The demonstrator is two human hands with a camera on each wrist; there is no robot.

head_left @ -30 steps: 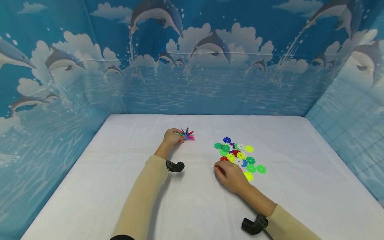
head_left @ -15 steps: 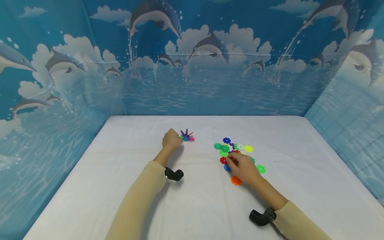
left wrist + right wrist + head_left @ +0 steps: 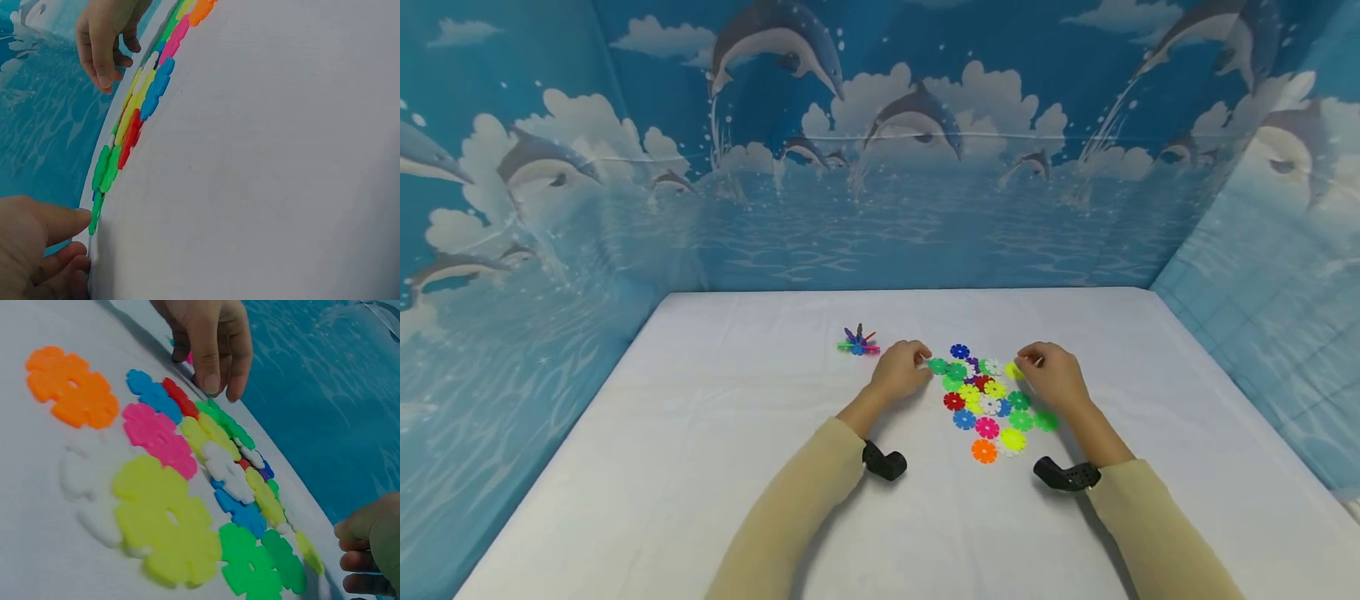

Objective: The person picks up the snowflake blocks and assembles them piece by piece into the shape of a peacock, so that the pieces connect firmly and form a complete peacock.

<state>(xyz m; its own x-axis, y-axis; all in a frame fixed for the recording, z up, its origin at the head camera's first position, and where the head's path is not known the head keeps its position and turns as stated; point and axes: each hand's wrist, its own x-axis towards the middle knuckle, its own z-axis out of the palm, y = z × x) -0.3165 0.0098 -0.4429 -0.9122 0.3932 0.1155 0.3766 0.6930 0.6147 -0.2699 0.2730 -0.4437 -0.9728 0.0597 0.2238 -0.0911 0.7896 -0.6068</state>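
The spread of flat, flower-edged discs in many colours, plastic by the look of them [image 3: 989,405], lies between the two hands, and each hand stands at its own edge of it. Directly right of the fingertips of the left hand [image 3: 904,369] is a green notched disc [image 3: 938,367]; in the left wrist view the thumb ends right at its rim, though I cannot tell whether it touches. The thumb and fingers of that hand are apart, with nothing held between them.

The right hand [image 3: 1051,375] mirrors this: a bright yellow notched disc [image 3: 1013,371] lies just left of its fingertips. Its fingers are loosely bent, and the right wrist view shows a gap between them and that disc — so they grip nothing.

A round disc has no long axis to line up with; what counts, I judge, is the side each one lies on. The green disc is nearer the left hand, the yellow one nearer the right. The spread itself runs from between the fingertips back toward the person, ending with an orange notched disc [image 3: 984,451] closer to the body than either hand.

A spiky, multicoloured cluster of joined discs [image 3: 858,342] stands left of the left hand and slightly beyond it, well apart from the right — the left is plainly the nearer.
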